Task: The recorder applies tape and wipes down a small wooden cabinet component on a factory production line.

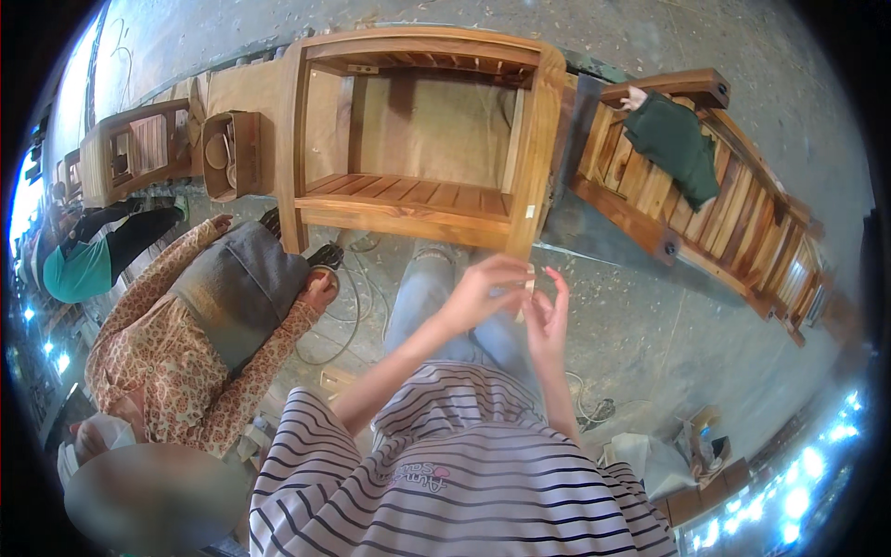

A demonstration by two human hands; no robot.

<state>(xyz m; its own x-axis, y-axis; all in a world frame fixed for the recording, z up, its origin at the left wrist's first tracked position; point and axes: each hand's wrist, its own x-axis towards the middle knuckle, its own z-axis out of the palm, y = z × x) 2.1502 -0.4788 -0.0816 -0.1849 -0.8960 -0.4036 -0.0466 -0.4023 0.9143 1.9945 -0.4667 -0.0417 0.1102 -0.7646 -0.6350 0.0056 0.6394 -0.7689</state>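
Observation:
Just in front of the near right leg of a wooden bench-like frame [418, 223], my two hands come together. My left hand [487, 292] has its fingers bent in a pinch at a small pale strip [530, 277]. Thumb against the lower end of that strip, my right hand [548, 316] holds its other fingers raised. What the strip is made of I cannot tell. A small white patch [530, 212] sits on the frame's right post. The frame has slatted shelves and rests on its side on the worktop.
A co-worker in a patterned top [158, 343] stands close on my left, a tool in one hand. A cardboard box [251, 153] stands beyond. Slatted wooden pieces [733, 204] lie at right, a dark green cloth [673, 148] on them. Cables [357, 316] trail on the floor.

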